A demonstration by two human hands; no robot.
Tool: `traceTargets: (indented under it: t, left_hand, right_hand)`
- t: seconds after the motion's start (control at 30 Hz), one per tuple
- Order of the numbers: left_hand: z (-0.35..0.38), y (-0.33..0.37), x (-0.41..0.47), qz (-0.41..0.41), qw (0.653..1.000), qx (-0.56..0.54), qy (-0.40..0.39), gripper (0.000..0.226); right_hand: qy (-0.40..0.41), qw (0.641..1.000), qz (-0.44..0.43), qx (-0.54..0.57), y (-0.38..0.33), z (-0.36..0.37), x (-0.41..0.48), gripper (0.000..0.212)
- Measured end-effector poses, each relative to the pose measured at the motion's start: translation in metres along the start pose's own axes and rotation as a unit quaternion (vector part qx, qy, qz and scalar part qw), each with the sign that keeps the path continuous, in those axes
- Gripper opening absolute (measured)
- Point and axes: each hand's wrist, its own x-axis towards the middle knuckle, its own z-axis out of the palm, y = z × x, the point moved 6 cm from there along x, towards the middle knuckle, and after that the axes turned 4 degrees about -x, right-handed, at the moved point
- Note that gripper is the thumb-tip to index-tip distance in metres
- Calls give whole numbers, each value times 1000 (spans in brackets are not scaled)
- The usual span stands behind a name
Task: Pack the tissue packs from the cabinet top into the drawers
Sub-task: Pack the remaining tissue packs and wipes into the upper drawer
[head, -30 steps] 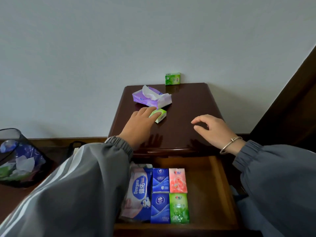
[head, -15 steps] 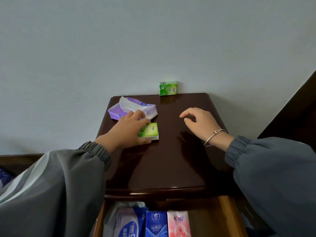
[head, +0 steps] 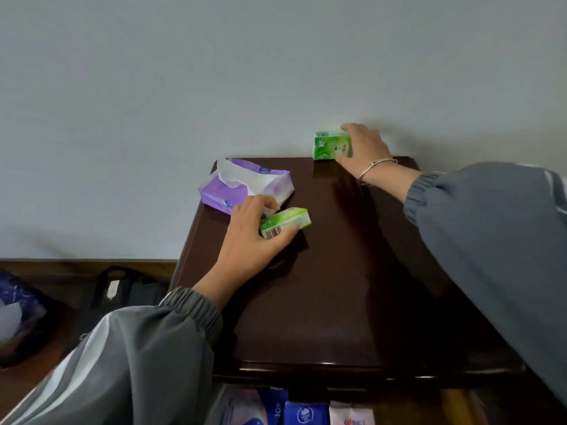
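While the left hand point(head: 251, 237) pinches one green tissue pack point(head: 285, 222) between thumb and fingers left of centre, just below the open purple tissue pack point(head: 245, 185), the right hand point(head: 365, 147) curls round a second green pack point(head: 331, 145) standing against the wall at the cabinet top's point(head: 337, 271) far edge. Blue and pink packs point(head: 305, 414) show in the drawer point(head: 454, 406) along the bottom edge.

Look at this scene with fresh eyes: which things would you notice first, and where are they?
On the dark cabinet top, the left hand grips a bright green pack toward the left side, while the right hand grips a second green pack at the back edge by the wall. A purple pack with a white tissue sticking out lies at the back left corner.
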Motion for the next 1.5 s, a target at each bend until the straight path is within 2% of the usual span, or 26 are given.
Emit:
traceTargets:
  t: [0.1, 0.23, 0.33, 0.43, 0.53, 0.63, 0.67, 0.73, 0.8, 0.83, 0.9, 0.93, 1.03, 1.13, 1.27, 1.33, 1.4, 1.5]
  left_hand:
    - [7, 2, 0, 30, 997, 59, -35, 51]
    - [19, 5, 0, 66, 975, 200, -72, 70]
    - [20, 5, -1, 73, 971, 218, -64, 68]
    - [16, 11, -5, 97, 974, 198, -53, 63]
    - [8, 22, -11, 134, 976, 172, -10, 63]
    - [-2, 35, -26, 128, 982, 126, 55, 60]
    - [-4, 40, -33, 115, 986, 98, 68, 61]
    - [-6, 51, -48, 80, 993, 26, 80, 62]
    - [-7, 57, -61, 9, 995, -68, 77, 61]
    - [-6, 59, -67, -52, 987, -141, 58, 59]
    - [2, 67, -79, -168, 933, -317, -15, 56]
    - [6, 75, -86, -196, 906, -371, -56, 56]
    - [5, 103, -112, -216, 867, -409, -186, 55]
    - [-9, 128, -139, -212, 837, -411, -294, 61]
    - [-24, 145, -166, -233, 767, -490, -343, 70]
    - [-26, 150, -177, -240, 758, -493, -354, 62]
    - [-23, 152, -187, -239, 773, -463, -363, 53]
    - [-16, 144, -196, -254, 784, -446, -348, 58]
  right_hand:
    - [-13, 999, -26, -45, -1, 12, 8, 58]
    - [22, 987, -55, -151, -4, 10, 9, 57]
    - [27, 978, -68, -196, -6, 8, 0, 50]
    - [23, 981, -67, -179, -4, 4, -20, 40]
    - [40, 994, -41, -98, 0, -17, -45, 27]
    - [37, 995, 10, 97, 3, -44, -77, 21]
    - [28, 980, 22, 198, 1, -54, -90, 17]
    - [-2, 926, 39, 374, -6, -72, -121, 9]
    - [-59, 891, 21, 449, -18, -88, -155, 11]
    - [-93, 880, 2, 466, -25, -95, -171, 13]
    - [-158, 870, -28, 467, -37, -107, -201, 12]
    - [-182, 874, -34, 450, -42, -111, -213, 11]
    - [-209, 900, -26, 381, -47, -125, -240, 18]
    - [-218, 901, -12, 376, -48, -140, -262, 22]
    - [-236, 912, -38, 334, -62, -153, -286, 24]
    - [-238, 926, -48, 290, -72, -153, -294, 26]
    - [-227, 942, -51, 243, -80, -150, -300, 30]
    - [-187, 956, -51, 220, -92, -145, -305, 36]
